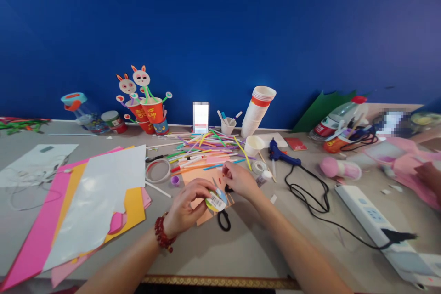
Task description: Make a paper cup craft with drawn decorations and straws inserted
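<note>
My left hand (188, 206), with a red bead bracelet at the wrist, is closed around a small round roll with a barcode label (216, 200), likely tape. My right hand (239, 179) is just beyond it, fingers pinched together at the roll's far edge. Both hands hover over a peach sheet of paper (198, 177). Black-handled scissors (223, 218) lie on the table right under the roll. A small purple cap (175, 180) sits to the left of the hands.
Stacked pink, yellow and white sheets (93, 197) lie at left. Several coloured straws (203, 147) are scattered behind the hands. A blue glue gun (280, 154) with black cord, stacked paper cups (258, 108), a white power strip (372, 213) and decorated bunny cups (151, 110) stand around. Another person's hand (429, 177) is at far right.
</note>
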Demonstrator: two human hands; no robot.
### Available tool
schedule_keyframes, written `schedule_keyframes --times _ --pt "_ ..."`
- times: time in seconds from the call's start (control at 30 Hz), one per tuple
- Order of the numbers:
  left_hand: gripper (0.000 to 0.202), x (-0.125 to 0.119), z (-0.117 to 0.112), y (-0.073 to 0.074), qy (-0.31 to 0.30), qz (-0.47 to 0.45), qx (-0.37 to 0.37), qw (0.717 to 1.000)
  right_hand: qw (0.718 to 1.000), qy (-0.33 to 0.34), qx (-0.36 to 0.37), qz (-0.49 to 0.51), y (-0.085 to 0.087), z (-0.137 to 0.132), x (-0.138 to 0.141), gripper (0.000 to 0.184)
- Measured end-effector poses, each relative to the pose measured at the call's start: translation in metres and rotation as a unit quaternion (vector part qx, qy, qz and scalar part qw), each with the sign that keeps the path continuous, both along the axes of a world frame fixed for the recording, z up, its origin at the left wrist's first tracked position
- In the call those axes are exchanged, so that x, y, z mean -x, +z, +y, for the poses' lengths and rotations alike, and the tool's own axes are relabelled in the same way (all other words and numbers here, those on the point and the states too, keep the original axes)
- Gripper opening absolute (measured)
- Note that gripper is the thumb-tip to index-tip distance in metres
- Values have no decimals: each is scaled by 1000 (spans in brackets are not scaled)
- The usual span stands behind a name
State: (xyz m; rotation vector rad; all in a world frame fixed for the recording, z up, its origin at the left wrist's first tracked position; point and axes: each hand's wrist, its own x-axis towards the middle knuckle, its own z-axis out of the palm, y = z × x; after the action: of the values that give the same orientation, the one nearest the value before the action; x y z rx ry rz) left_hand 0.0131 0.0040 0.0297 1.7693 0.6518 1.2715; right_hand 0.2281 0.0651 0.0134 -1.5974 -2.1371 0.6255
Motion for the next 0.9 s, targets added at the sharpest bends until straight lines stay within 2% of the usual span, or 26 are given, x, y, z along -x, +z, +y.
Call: schedule_keyframes --times 0.07,0.13,0.2,0.27,0.3,0.4,0.47,0.53,0.7,0.9 --pt "17 -1 0 0 -1 4 1 1000 1000 -14 -6 23 2 -1 0 20" --pt "8 -4 0 0 -4 -21 46 999 998 -30 -16 53 8 -2 -1 20" --pt "3 -9 0 0 -11 -75 134 988 996 -42 -26 81 18 -7 -3 14" --pt "14 -13 1 0 -20 -121 238 964 991 -39 -24 128 30 -14 -4 2" --pt "18 -15 1 -1 -24 -129 285 950 985 -34 -16 169 36 -19 -4 4" --pt "26 -19 0 -2 -24 -123 365 923 931 -19 50 361 48 -34 -1 14" --pt "29 -21 -1 -4 -23 -125 375 918 901 -19 79 425 52 -41 3 17" --pt "30 -23 -2 -5 -27 -124 365 922 892 -19 87 444 52 -44 8 18" --pt "26 -24 -6 -5 -24 -84 331 940 905 6 80 417 50 -41 15 13" --pt "24 -21 -7 -9 -36 -74 328 941 915 19 94 392 48 -39 18 10"
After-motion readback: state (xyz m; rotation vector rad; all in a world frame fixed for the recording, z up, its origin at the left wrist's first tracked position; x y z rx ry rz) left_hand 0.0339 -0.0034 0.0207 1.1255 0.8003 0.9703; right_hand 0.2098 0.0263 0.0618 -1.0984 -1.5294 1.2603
